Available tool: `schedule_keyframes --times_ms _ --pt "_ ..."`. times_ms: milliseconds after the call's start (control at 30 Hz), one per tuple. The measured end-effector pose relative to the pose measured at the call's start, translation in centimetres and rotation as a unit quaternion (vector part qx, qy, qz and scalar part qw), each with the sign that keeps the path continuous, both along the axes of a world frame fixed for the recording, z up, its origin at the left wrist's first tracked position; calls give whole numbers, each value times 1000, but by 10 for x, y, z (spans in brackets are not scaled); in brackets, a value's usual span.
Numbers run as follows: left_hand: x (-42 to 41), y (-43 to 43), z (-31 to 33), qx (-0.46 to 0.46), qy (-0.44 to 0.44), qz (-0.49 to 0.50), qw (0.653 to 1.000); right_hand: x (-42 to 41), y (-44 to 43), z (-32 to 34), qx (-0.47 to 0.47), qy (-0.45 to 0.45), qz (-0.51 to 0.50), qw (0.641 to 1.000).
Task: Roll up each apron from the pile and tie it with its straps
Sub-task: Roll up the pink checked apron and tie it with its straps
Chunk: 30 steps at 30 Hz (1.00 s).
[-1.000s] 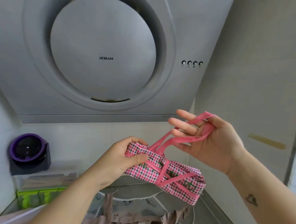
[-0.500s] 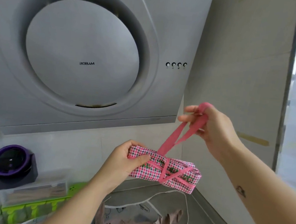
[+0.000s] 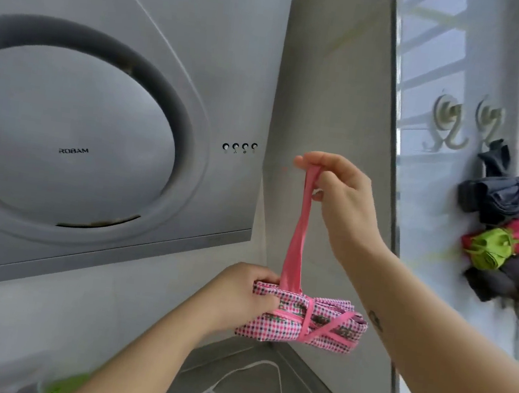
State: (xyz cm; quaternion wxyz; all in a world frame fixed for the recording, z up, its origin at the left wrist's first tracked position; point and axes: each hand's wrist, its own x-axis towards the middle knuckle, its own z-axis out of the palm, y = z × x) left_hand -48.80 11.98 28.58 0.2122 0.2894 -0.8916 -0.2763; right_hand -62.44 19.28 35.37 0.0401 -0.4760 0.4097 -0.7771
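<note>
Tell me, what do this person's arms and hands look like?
The left hand and right hand are bare, with no gloves, rings or watch showing. No sleeves show on either arm. A small dark tattoo sits on the right forearm.

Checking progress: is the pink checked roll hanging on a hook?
No, the left hand grips the roll and the right hand holds its strap, clear of the hooks.

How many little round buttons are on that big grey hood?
4. All sit in one row on the hood, right of its round panel: leftmost button, second button, third button, rightmost button. The hood's left edge is out of frame, so more may be hidden.
</note>
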Motion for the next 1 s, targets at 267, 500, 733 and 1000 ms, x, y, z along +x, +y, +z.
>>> schedule_keyframes --times_ms 267,500,733,1000 --pt "-60 26 38 -35 101 -43 993 -91 23 2 -132 -179 -214 951" --pt "-146 43 58 -73 99 -71 990 -169 29 23 -92 -174 -287 938" --pt "-215 43 74 -142 105 -31 984 -235 26 43 2 -106 -372 922" --pt "-247 38 67 -213 112 -8 971 -272 3 59 96 29 -382 919"
